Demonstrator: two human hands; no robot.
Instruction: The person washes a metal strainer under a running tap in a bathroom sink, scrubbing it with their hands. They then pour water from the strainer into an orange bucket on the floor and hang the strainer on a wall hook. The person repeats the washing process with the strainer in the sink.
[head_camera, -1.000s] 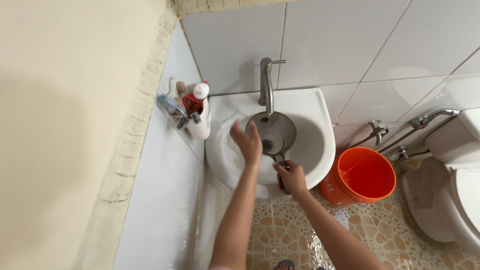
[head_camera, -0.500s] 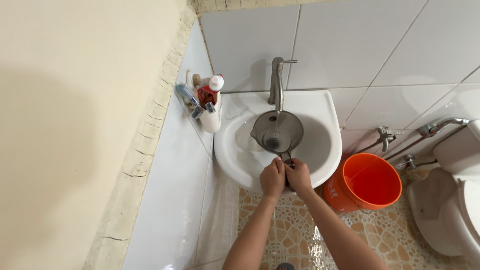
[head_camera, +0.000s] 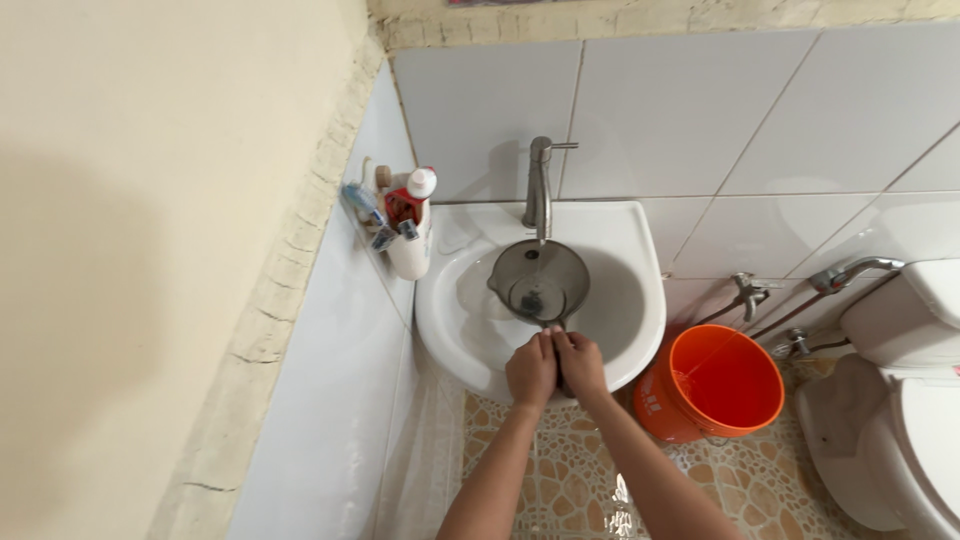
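A grey plastic scoop (head_camera: 538, 280) sits in the white wash basin (head_camera: 635, 262) under the metal tap (head_camera: 538, 185). Its handle runs toward the basin's front rim. My left hand (head_camera: 530, 370) and my right hand (head_camera: 580, 364) are pressed side by side at that front rim, both wrapped around the scoop's handle. The handle itself is mostly hidden between the fingers.
A white holder with toothbrushes and a tube (head_camera: 405, 225) hangs on the wall left of the basin. An orange bucket (head_camera: 720, 385) stands on the patterned floor to the right, below wall valves (head_camera: 745, 290). A white toilet (head_camera: 915, 400) is at far right.
My left hand left the scoop's bowl and came back to the front rim, joining my right hand on the handle. The view shifted slightly.
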